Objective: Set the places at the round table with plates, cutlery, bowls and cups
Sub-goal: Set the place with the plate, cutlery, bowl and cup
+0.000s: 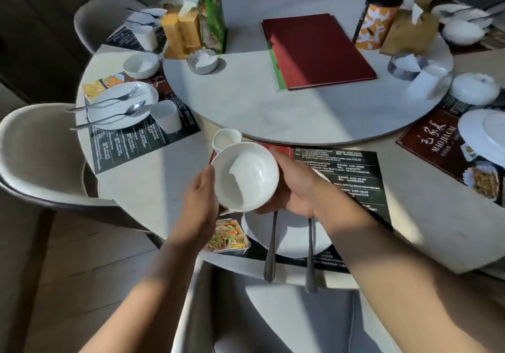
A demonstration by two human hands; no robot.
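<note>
One white bowl (246, 178) cupped between left hand (200, 205) and right hand (297, 188)

Glossy white ceramic bowl (245, 177); shiny metal cutlery (271, 246)

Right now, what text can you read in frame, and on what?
"MAO JIA CAI": on the red placemat at right, below brush characters I cannot read.
Small white print on the near black placemat: too blurred to quote.
White print on the left black placemat: too small.
Nothing else legible.
</note>
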